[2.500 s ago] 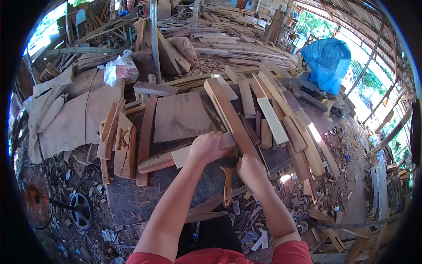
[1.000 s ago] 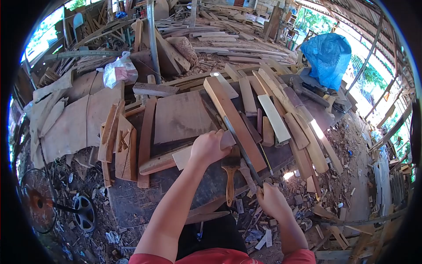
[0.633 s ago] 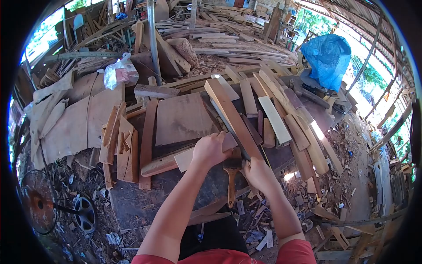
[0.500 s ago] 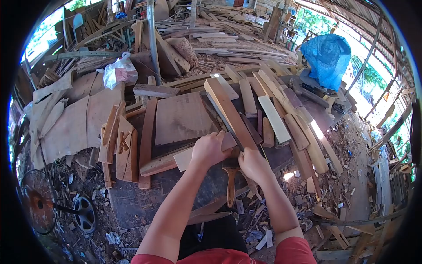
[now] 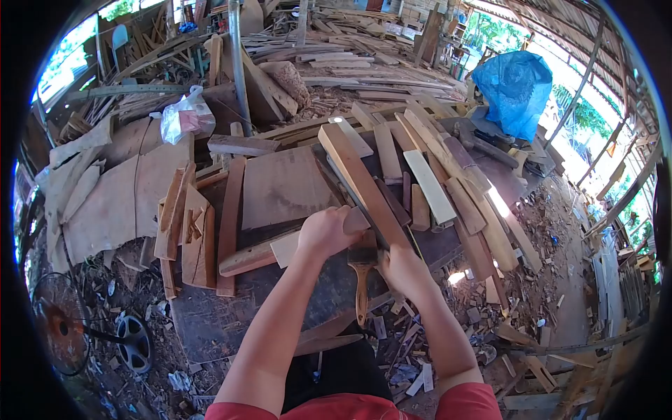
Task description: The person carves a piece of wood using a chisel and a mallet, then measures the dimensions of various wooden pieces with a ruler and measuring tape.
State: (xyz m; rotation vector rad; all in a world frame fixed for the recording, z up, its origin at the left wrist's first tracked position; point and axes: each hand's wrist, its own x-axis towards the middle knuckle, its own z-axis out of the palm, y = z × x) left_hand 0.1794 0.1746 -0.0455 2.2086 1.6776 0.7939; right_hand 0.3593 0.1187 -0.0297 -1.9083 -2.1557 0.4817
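Observation:
My left hand is closed around a board of pale wood, whose end pokes out past the fingers. Closed at the near end of a long brown wooden beam is my right hand; its fingertips are partly hidden. The beam slants away to the upper left, with a dark grey strip along its left side. Between my hands lies a flat brush, its wooden handle pointing toward me. Left of my left hand, a thicker wooden piece rests on the dark worktable.
Planks lie side by side right of the beam. A wide board and carved wooden blocks are on the left. A fan stands at lower left. Blue plastic sheeting hangs at back right. Wood scraps litter the floor.
The view has shifted slightly. My left hand and the board have moved a little up and left. The beam has shifted slightly left, and my right hand sits slightly lower.

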